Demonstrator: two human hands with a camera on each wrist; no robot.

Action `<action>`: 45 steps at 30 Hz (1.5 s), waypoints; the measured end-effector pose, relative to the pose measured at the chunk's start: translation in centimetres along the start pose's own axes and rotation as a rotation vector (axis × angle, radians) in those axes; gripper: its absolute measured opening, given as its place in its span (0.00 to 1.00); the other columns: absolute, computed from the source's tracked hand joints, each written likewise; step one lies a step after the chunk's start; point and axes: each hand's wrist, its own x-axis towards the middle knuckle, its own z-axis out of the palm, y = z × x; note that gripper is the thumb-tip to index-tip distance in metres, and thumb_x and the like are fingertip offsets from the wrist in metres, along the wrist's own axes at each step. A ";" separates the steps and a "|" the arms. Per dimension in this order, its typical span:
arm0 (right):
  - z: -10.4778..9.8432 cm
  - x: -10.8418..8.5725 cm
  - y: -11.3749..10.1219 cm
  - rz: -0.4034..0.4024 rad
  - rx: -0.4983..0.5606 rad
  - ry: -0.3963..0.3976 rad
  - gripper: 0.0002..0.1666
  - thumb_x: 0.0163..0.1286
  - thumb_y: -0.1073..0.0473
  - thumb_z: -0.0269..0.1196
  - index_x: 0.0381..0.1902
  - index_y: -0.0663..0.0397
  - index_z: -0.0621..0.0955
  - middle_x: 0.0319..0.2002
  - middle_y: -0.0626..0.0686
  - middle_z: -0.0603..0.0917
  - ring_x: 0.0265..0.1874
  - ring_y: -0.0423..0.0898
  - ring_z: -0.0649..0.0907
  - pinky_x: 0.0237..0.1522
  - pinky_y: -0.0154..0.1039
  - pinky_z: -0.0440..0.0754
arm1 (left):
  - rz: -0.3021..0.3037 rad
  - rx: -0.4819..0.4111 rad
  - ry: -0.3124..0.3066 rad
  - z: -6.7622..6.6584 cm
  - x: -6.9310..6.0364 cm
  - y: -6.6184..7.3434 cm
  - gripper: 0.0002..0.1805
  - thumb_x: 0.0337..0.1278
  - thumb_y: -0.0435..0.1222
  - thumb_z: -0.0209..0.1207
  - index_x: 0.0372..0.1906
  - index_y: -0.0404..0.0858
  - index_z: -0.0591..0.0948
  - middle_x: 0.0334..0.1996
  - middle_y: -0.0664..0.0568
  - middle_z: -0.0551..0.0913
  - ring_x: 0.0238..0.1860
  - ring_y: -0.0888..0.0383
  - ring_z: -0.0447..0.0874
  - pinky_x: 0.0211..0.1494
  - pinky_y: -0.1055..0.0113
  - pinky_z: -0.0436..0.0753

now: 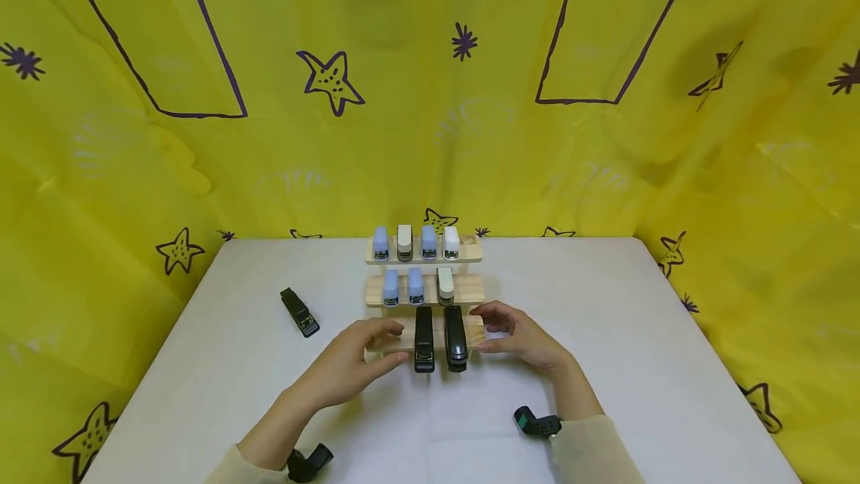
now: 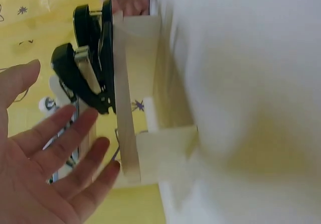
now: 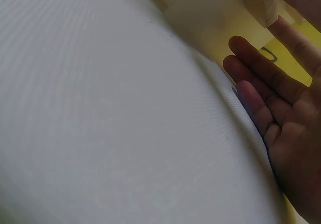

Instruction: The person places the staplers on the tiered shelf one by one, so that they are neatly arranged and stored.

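Observation:
A three-tier wooden rack (image 1: 396,344) holds small staplers. On its lowest tier lie two black staplers, a left one (image 1: 424,340) and a glossier right one (image 1: 455,338), both pointing toward the front. My left hand (image 1: 349,361) is spread beside the left black stapler, thumb and fingers apart with nothing between them; the left wrist view shows its fingers loosely extended near the rack (image 2: 125,148). At the rack's right end is my right hand (image 1: 520,334), its fingers relaxed around the shelf edge (image 3: 261,5). Whether it touches the wood is unclear.
Two blue staplers (image 1: 416,286) and a cream one (image 1: 446,286) stand on the middle tier. Several blue, cream and white staplers (image 1: 451,243) line the top tier. Another black stapler (image 1: 299,312) lies on the white table (image 1: 242,364) to the left. Yellow curtains (image 1: 403,163) enclose the back and sides.

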 end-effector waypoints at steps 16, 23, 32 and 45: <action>-0.1 -0.2 0.1 -0.025 0.017 -0.014 0.35 0.60 0.62 0.77 0.65 0.58 0.78 0.64 0.61 0.80 0.56 0.48 0.80 0.60 0.37 0.77 | -0.078 0.100 0.158 -3.9 -1.2 -3.2 0.09 0.68 0.48 0.66 0.36 0.50 0.81 0.31 0.64 0.84 0.36 0.66 0.81 0.42 0.69 0.82; -0.3 -0.4 0.2 -0.021 -0.006 -0.014 0.36 0.60 0.60 0.78 0.65 0.57 0.78 0.65 0.62 0.79 0.58 0.52 0.79 0.61 0.38 0.77 | -0.149 0.154 0.273 -5.7 -1.0 -4.8 0.13 0.68 0.48 0.66 0.44 0.45 0.82 0.37 0.57 0.86 0.39 0.60 0.83 0.43 0.68 0.81; 0.2 -0.4 0.2 -0.025 -0.005 -0.023 0.35 0.61 0.60 0.77 0.65 0.56 0.78 0.66 0.60 0.79 0.59 0.52 0.78 0.64 0.42 0.76 | -0.277 0.224 0.310 -8.6 -1.1 -7.8 0.38 0.66 0.54 0.65 0.66 0.28 0.72 0.64 0.29 0.74 0.64 0.30 0.69 0.61 0.36 0.73; 0.1 -0.3 -0.3 -0.019 -0.021 -0.008 0.35 0.62 0.59 0.77 0.65 0.56 0.77 0.67 0.60 0.79 0.63 0.55 0.79 0.68 0.55 0.73 | -0.484 0.292 0.073 -11.2 0.8 -11.3 0.67 0.63 0.66 0.61 0.76 0.14 0.43 0.73 0.11 0.44 0.70 0.12 0.47 0.69 0.23 0.59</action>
